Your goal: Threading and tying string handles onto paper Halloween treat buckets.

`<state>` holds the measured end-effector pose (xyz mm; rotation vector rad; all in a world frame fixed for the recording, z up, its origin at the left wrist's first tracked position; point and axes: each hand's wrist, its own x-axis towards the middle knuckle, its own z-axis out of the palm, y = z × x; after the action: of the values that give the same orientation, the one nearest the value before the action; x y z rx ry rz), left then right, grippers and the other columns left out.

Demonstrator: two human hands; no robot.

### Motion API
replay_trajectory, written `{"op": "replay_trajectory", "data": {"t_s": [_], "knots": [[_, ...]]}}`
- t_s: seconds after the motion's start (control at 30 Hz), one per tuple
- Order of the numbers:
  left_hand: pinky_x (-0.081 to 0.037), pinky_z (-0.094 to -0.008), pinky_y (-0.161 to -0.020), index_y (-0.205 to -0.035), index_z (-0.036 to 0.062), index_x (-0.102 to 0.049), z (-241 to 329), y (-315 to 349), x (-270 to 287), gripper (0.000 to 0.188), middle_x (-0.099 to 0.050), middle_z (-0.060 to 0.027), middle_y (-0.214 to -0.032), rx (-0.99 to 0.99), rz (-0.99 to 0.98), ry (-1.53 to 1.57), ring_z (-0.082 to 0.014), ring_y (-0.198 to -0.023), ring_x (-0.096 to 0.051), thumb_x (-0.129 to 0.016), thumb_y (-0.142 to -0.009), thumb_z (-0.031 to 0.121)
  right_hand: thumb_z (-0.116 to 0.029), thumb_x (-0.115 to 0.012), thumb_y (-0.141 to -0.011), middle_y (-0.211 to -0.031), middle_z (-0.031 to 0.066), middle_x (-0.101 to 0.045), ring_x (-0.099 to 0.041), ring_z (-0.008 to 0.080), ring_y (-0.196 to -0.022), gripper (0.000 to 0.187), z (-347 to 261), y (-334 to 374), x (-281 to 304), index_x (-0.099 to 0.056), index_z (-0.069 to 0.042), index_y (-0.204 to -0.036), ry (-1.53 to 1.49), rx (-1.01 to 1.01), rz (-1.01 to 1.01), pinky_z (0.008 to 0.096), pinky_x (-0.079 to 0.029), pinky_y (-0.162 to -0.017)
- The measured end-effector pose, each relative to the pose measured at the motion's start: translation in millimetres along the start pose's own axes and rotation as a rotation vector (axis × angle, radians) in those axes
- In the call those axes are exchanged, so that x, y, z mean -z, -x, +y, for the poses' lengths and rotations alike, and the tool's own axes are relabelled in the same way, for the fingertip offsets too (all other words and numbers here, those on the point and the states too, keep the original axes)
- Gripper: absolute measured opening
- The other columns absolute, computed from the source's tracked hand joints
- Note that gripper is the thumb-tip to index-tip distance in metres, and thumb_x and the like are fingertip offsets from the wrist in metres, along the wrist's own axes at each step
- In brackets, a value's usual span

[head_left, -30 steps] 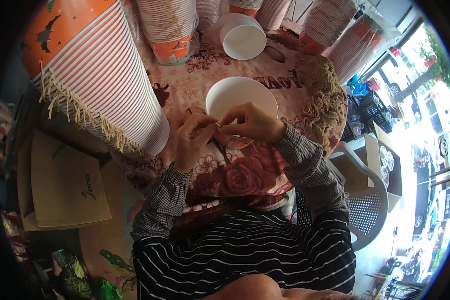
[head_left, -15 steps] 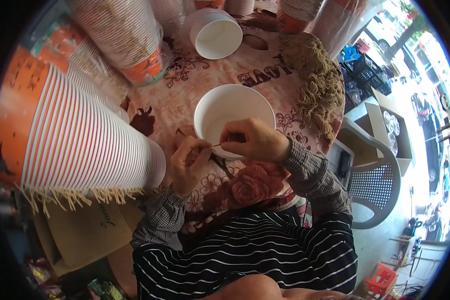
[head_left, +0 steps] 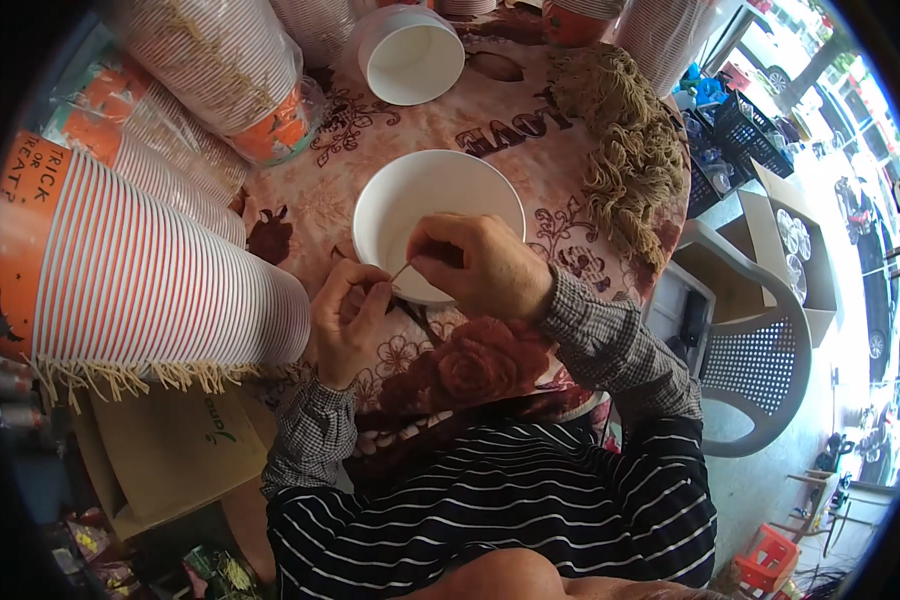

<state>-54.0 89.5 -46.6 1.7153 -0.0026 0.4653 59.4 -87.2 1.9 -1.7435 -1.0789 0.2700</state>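
A thin tan string (head_left: 401,271) spans the small gap between my two hands. My left hand (head_left: 345,325) pinches one end between thumb and fingertips, at the near left of a white paper bucket (head_left: 372,205). With bent fingers closed on the string, my right hand (head_left: 495,265) is over the bucket's near right side and hides part of its inside. The bucket stands upright, mouth up. Beside my left hand lies a long nested stack of orange and white paper buckets (head_left: 170,270). A row of cut tan strings (head_left: 150,376) hangs along its near side.
A heap of tan strings (head_left: 625,150) lies at the table's right edge. Another white bucket (head_left: 413,65) is tipped on its side farther back. Bagged bucket stacks (head_left: 210,70) crowd the far left. A grey plastic chair (head_left: 760,360) and an opened carton (head_left: 790,250) are at right.
The view has shifted slightly, so things appear a little left and higher. Both hands keep the string; it now slants up more steeply toward the right hand, and the hands are slightly farther apart.
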Motion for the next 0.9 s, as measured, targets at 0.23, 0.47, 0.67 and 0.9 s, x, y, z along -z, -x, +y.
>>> {"op": "replay_trajectory", "data": {"t_s": [0.23,0.47,0.67,0.9], "knots": [[-0.043,-0.0166,-0.063,-0.101,-0.0002,-0.062,16.4,-2.2,-13.9,0.012,-0.058,0.0022,-0.085,-0.056,-0.013,-0.129,-0.002,-0.071,-0.052,-0.061,-0.09,0.005,-0.008,-0.063,-0.083,-0.08,0.009,-0.063,-0.063,0.0178,-0.072,0.011,0.3,-0.9,5.0,-0.062,-0.001,-0.091,-0.002,0.127,0.047,0.0302,-0.05,-0.066],[-0.043,-0.0177,-0.058,-0.099,-0.0004,-0.064,21.2,2.8,-32.5,0.012,-0.062,0.0025,-0.082,-0.013,0.04,-0.003,-0.0028,-0.068,-0.054,-0.062,-0.091,0.007,-0.007,-0.064,-0.08,-0.083,0.0102,-0.061,-0.063,0.0239,-0.071,0.01,-7.9,5.1,9.2,-0.062,-0.003,-0.089,0.048,0.286,0.09,0.0323,-0.05,-0.064],[-0.038,-0.0185,-0.055,-0.099,-0.0018,-0.066,25.1,0.4,-53.7,0.014,-0.06,0.0035,-0.077,-0.091,0.102,-0.039,-0.0024,-0.066,-0.05,-0.063,-0.091,0.009,-0.006,-0.064,-0.079,-0.081,0.0097,-0.06,-0.061,0.0257,-0.073,0.009,-24.5,17.6,22.3,-0.062,-0.003,-0.086,0.089,0.292,0.136,0.0349,-0.048,-0.063],[-0.038,-0.0206,-0.058,-0.102,-0.0018,-0.067,18.6,-3.3,-55.9,0.018,-0.057,0.0028,-0.076,-0.151,0.049,-0.18,-0.0051,-0.066,-0.047,-0.066,-0.088,0.009,-0.006,-0.065,-0.076,-0.077,0.0097,-0.057,-0.059,0.0263,-0.071,0.01,-35.1,30.1,37.4,-0.062,-0.003,-0.085,0.186,0.449,0.172,0.035,-0.048,-0.06]]}}
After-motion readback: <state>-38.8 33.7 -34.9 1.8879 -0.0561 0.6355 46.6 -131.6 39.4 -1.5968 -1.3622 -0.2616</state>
